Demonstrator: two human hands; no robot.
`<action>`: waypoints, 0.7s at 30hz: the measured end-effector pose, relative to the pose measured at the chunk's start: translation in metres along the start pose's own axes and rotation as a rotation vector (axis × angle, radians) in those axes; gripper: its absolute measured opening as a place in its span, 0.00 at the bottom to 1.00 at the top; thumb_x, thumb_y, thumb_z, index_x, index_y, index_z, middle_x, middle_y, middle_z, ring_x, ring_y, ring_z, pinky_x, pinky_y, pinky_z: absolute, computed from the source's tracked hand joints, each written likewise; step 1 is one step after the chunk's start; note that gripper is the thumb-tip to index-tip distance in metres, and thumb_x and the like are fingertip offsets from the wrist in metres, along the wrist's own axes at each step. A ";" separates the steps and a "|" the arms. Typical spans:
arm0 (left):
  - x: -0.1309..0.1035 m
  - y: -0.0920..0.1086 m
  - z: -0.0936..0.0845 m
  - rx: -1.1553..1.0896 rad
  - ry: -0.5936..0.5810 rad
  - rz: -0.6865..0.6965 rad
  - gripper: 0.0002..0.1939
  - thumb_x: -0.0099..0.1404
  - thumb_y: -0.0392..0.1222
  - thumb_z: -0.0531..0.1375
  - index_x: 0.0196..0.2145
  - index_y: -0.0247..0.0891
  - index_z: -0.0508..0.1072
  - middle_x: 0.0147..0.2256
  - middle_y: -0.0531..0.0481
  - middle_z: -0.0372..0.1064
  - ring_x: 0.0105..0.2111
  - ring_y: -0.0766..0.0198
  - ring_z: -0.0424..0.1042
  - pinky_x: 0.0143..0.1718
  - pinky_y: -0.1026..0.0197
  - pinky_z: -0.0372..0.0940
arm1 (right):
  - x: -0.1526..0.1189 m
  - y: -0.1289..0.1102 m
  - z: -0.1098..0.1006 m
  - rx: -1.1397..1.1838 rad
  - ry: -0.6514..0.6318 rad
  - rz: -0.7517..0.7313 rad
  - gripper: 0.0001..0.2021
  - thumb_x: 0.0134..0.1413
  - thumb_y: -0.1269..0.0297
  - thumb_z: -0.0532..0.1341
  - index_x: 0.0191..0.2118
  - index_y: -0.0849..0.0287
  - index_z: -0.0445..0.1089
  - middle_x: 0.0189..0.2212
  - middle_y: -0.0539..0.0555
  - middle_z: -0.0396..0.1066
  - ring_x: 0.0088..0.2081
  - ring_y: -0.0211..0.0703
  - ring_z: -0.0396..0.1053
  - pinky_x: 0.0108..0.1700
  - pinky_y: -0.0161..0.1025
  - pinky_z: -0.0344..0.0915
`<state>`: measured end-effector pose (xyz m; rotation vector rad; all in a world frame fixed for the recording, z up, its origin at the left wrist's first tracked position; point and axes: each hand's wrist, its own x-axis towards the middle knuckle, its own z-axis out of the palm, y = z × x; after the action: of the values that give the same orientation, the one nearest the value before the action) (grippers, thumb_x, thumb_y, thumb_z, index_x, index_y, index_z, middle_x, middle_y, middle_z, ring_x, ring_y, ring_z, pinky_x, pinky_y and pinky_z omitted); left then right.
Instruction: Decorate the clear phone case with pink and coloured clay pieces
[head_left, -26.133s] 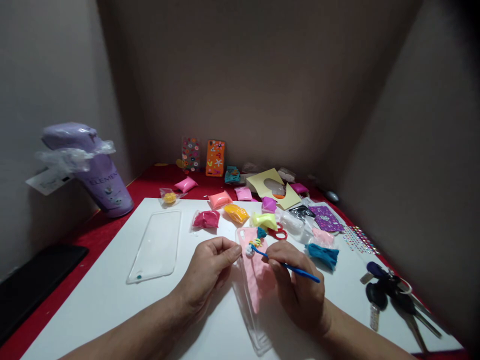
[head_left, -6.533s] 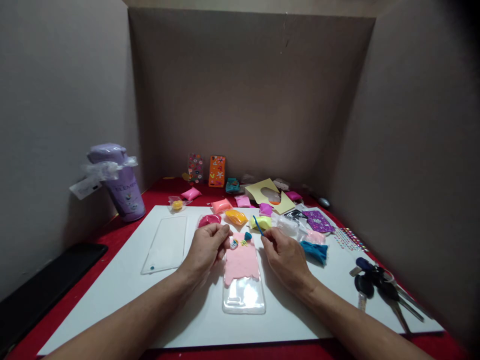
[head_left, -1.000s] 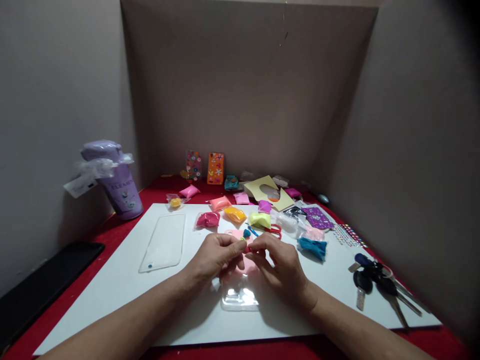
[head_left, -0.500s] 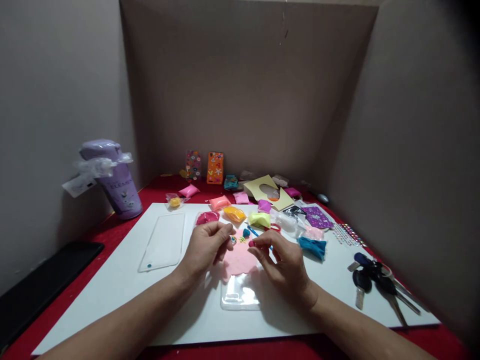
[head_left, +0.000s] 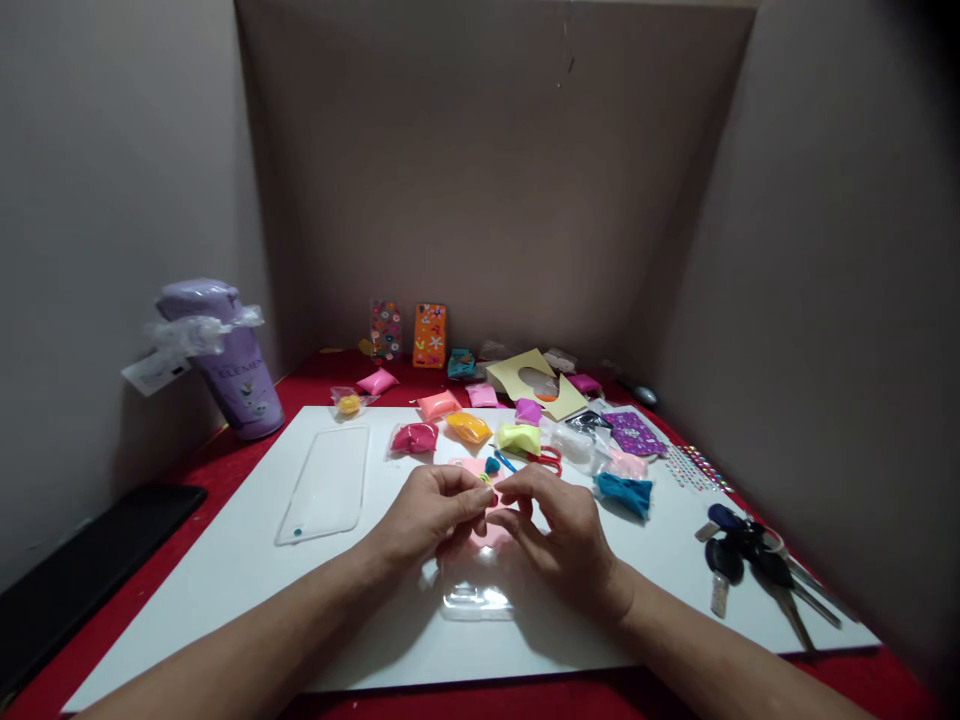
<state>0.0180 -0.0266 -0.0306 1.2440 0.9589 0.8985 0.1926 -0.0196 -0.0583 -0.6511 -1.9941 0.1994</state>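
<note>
From my distant seat I watch through the head camera as the left hand (head_left: 442, 505) holds a small, dark-pink lump of clay (head_left: 493, 499) pinched between thumb and finger. The right hand (head_left: 566, 530) meets it from the other side, its thumb and forefinger curled near the lump; I cannot tell whether they press on it too.

Both hands are over a clear, rectangular plastic phone case (head_left: 480, 603) (its upper part is coated in pale-pink clay (head_left: 491, 537)), which lies on a flat white board (head_left: 217, 590). A teal clay lump (head_left: 492, 465) sits near the case's far end. Just beyond the right hand I see a thin blue tool (head_left: 504, 461) and red-handled scissors (head_left: 553, 456), beside a clear packet of lime-yellow clay (head_left: 519, 438).
</note>
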 end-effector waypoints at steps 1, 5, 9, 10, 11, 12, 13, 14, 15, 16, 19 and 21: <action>0.000 0.000 0.000 -0.001 0.015 0.002 0.17 0.53 0.51 0.64 0.21 0.34 0.68 0.13 0.57 0.62 0.10 0.76 0.53 0.11 0.69 0.42 | 0.000 0.000 0.000 -0.001 -0.005 -0.001 0.05 0.56 0.69 0.60 0.39 0.58 0.67 0.28 0.52 0.68 0.26 0.39 0.64 0.28 0.36 0.61; 0.000 0.001 0.001 0.021 0.021 -0.019 0.18 0.53 0.52 0.64 0.21 0.34 0.69 0.14 0.56 0.63 0.10 0.75 0.54 0.11 0.69 0.42 | -0.001 0.001 0.000 -0.007 -0.012 -0.007 0.03 0.58 0.71 0.58 0.37 0.58 0.67 0.27 0.52 0.68 0.27 0.39 0.64 0.29 0.37 0.61; -0.001 0.003 0.001 0.001 0.014 -0.042 0.19 0.54 0.53 0.63 0.20 0.33 0.68 0.14 0.55 0.64 0.10 0.76 0.54 0.11 0.69 0.45 | -0.001 0.003 0.001 -0.013 0.023 0.007 0.02 0.56 0.70 0.60 0.34 0.58 0.66 0.25 0.51 0.66 0.26 0.39 0.63 0.28 0.36 0.60; -0.001 0.003 0.001 -0.007 0.015 -0.050 0.18 0.53 0.52 0.64 0.21 0.33 0.68 0.15 0.54 0.65 0.10 0.76 0.54 0.11 0.69 0.46 | -0.001 0.003 0.001 -0.009 0.020 0.008 0.02 0.55 0.70 0.60 0.34 0.58 0.66 0.26 0.51 0.66 0.26 0.39 0.63 0.28 0.36 0.60; -0.001 0.004 0.001 -0.011 0.016 -0.056 0.17 0.53 0.51 0.64 0.21 0.33 0.68 0.16 0.54 0.65 0.10 0.75 0.55 0.11 0.69 0.46 | -0.001 0.002 0.001 -0.006 0.012 0.007 0.02 0.55 0.70 0.60 0.34 0.58 0.66 0.26 0.51 0.67 0.26 0.39 0.63 0.28 0.36 0.60; -0.001 0.003 0.001 -0.011 0.018 -0.060 0.17 0.52 0.51 0.65 0.22 0.33 0.68 0.16 0.54 0.66 0.10 0.75 0.55 0.11 0.69 0.47 | -0.001 0.002 0.001 -0.003 0.003 0.004 0.02 0.55 0.71 0.60 0.36 0.58 0.66 0.27 0.51 0.67 0.26 0.39 0.63 0.28 0.36 0.60; -0.001 0.003 0.001 -0.010 0.019 -0.061 0.17 0.52 0.50 0.65 0.22 0.34 0.68 0.16 0.54 0.65 0.10 0.76 0.54 0.11 0.69 0.47 | 0.000 0.001 0.000 -0.001 -0.004 0.001 0.03 0.56 0.71 0.59 0.37 0.58 0.66 0.27 0.52 0.67 0.27 0.39 0.64 0.29 0.37 0.61; 0.000 0.003 0.001 -0.008 0.017 -0.060 0.17 0.52 0.50 0.65 0.21 0.34 0.68 0.15 0.55 0.65 0.10 0.75 0.54 0.11 0.70 0.47 | 0.000 0.000 0.000 0.002 -0.010 -0.001 0.05 0.56 0.72 0.58 0.39 0.58 0.67 0.28 0.52 0.68 0.27 0.40 0.64 0.30 0.37 0.61; 0.000 0.003 0.001 -0.005 0.016 -0.056 0.17 0.53 0.50 0.65 0.21 0.34 0.67 0.15 0.55 0.65 0.10 0.75 0.54 0.11 0.70 0.47 | 0.001 -0.001 0.000 0.004 -0.014 -0.003 0.06 0.57 0.72 0.57 0.41 0.58 0.67 0.28 0.53 0.68 0.28 0.40 0.65 0.30 0.38 0.62; 0.000 0.002 0.000 0.001 0.016 -0.051 0.17 0.53 0.51 0.64 0.21 0.34 0.67 0.14 0.55 0.65 0.10 0.75 0.54 0.11 0.70 0.47 | 0.001 -0.001 -0.001 0.006 -0.014 -0.005 0.07 0.57 0.73 0.56 0.41 0.58 0.67 0.28 0.53 0.68 0.28 0.40 0.65 0.31 0.38 0.62; 0.000 0.002 -0.001 0.016 -0.003 -0.048 0.18 0.54 0.52 0.63 0.21 0.34 0.68 0.14 0.55 0.64 0.10 0.75 0.54 0.11 0.70 0.46 | 0.000 -0.001 0.000 0.004 -0.004 -0.002 0.04 0.57 0.72 0.57 0.38 0.58 0.67 0.27 0.52 0.67 0.27 0.39 0.65 0.30 0.37 0.62; 0.000 0.002 -0.001 0.022 -0.013 -0.057 0.18 0.54 0.53 0.63 0.22 0.33 0.68 0.15 0.54 0.65 0.10 0.75 0.54 0.11 0.70 0.47 | 0.000 -0.001 0.000 -0.005 0.006 0.005 0.01 0.57 0.71 0.58 0.35 0.58 0.66 0.25 0.51 0.66 0.25 0.38 0.64 0.28 0.35 0.61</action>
<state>0.0173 -0.0258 -0.0292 1.2339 0.9908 0.8366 0.1921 -0.0201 -0.0580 -0.6591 -1.9881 0.1955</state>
